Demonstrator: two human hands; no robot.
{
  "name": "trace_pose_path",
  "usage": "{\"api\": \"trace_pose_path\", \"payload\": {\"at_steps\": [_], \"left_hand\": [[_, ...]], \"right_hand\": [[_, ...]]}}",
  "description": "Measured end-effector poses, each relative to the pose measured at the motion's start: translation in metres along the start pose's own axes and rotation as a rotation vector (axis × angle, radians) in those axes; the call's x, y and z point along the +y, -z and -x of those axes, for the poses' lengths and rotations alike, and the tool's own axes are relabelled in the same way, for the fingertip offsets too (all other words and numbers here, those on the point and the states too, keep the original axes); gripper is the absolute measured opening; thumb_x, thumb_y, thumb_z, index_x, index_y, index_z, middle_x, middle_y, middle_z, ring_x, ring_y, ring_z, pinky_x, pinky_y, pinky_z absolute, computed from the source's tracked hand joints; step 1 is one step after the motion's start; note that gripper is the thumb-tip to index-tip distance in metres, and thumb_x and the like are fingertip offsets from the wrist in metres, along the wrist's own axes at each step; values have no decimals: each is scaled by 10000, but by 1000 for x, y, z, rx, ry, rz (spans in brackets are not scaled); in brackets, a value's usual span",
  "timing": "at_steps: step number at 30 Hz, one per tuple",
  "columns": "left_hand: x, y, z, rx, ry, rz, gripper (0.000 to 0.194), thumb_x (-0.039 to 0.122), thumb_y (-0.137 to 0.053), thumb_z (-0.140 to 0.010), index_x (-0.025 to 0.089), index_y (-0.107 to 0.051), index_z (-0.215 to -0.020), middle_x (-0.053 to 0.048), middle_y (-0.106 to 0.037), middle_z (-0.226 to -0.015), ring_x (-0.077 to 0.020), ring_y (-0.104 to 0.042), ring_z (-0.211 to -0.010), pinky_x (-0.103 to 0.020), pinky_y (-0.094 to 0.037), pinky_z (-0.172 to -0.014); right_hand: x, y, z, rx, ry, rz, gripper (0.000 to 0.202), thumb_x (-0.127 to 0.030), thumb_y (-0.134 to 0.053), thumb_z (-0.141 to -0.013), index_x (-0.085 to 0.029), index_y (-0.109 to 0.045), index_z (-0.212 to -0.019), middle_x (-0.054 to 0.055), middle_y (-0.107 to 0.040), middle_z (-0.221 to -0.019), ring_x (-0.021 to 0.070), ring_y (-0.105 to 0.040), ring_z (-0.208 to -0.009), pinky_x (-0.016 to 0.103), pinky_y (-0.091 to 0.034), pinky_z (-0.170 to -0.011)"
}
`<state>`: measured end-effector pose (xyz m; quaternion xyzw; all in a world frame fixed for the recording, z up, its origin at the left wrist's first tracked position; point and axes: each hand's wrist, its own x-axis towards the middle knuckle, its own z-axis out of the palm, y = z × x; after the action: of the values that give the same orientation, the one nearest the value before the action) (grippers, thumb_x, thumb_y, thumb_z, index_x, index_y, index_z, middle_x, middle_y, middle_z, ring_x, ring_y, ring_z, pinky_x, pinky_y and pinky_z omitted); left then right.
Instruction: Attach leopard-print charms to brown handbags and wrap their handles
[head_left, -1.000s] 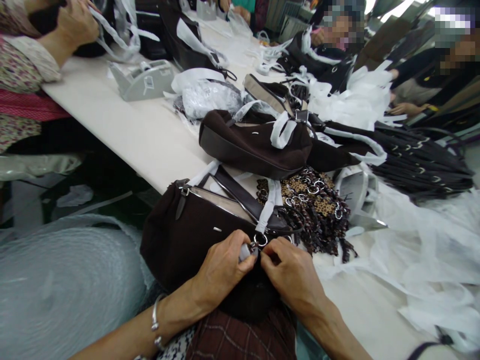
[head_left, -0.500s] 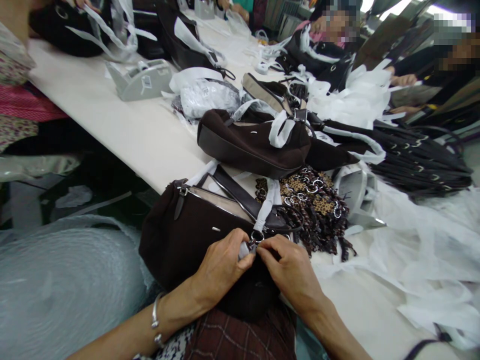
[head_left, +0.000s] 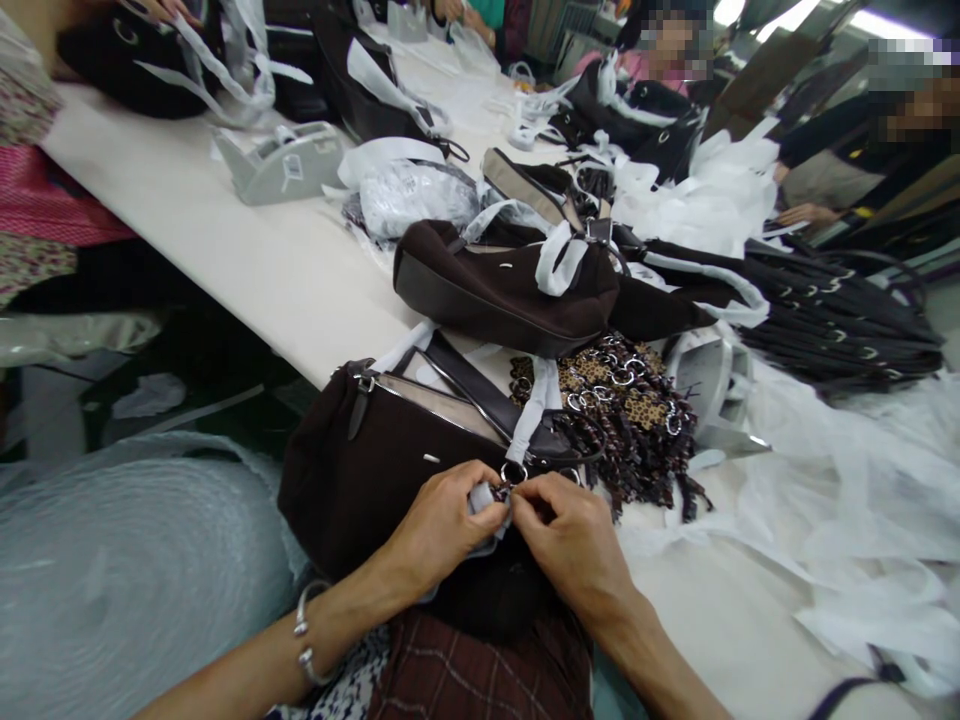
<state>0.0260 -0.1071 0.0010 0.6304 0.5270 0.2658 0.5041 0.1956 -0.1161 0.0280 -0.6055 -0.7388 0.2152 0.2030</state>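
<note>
A dark brown handbag (head_left: 360, 470) lies on my lap against the table edge, its zip partly open and a handle wrapped in white paper (head_left: 534, 410). Just below a metal ring (head_left: 514, 472) at the bag's right side, my left hand (head_left: 450, 515) is closed on a small whitish wrapped piece (head_left: 481, 500). Touching the same spot from the right, my right hand (head_left: 562, 525) pinches with thumb and forefinger; what lies between its fingertips is too small to make out. Beyond the bag is a pile of leopard-print tassel charms (head_left: 630, 420) with silver rings.
Another brown bag (head_left: 502, 290) lies further up the white table (head_left: 247, 270). Grey tape dispensers (head_left: 285, 165) stand at the left and right. Black straps (head_left: 840, 310) and white paper (head_left: 847, 500) cover the right. A bubble-wrap roll (head_left: 142, 580) is at lower left. Other people work beyond.
My left hand has shifted slightly, and more of the whitish piece shows in and below its fingers. At the far right, a person's raised hand is no longer visible.
</note>
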Motion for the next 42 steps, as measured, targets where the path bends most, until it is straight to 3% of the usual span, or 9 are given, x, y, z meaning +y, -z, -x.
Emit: {"api": "trace_pose_path", "payload": {"at_steps": [6,11,18,34,42], "left_hand": [[2,-4,6,38,-45,-54,96,191,-576,-821,222,-605,-907,29,-631,-861,-143,-592,-788,-255,-426,-751],[-1,-6,7,39,-45,-111,99,225,-585,-853,226,-596,-952,22,-630,-919,-151,-603,-854,-262,-441,-805],[-3,-8,8,44,-74,-214,140,220,-575,-870,230,-591,-1009,18,-635,-962,-155,-615,-884,-266,-445,-814],[1,-4,3,0,-13,-140,139,226,-605,-825,221,-605,-965,7,-658,-937,-171,-627,-862,-273,-468,-818],[-4,-12,8,57,-37,-305,132,255,-565,-872,234,-575,-1002,5,-649,-968,-169,-633,-865,-279,-471,-790]], "right_hand": [[0,-7,3,86,-19,11,140,-133,-582,-784,-198,-657,-685,9,-659,-668,147,-600,-614,253,-418,-608],[2,-4,4,33,-50,-63,141,-152,-579,-828,-200,-678,-739,13,-675,-723,153,-620,-674,264,-440,-658],[2,4,2,-49,-80,-80,170,-107,-579,-796,-201,-652,-675,-5,-646,-695,141,-597,-648,251,-421,-627],[7,-11,3,19,-48,-94,141,-156,-567,-880,-208,-682,-818,26,-685,-803,172,-637,-744,286,-474,-706],[5,-2,0,-51,-28,-80,159,-117,-573,-865,-204,-662,-766,10,-639,-770,153,-609,-728,266,-447,-693]]}}
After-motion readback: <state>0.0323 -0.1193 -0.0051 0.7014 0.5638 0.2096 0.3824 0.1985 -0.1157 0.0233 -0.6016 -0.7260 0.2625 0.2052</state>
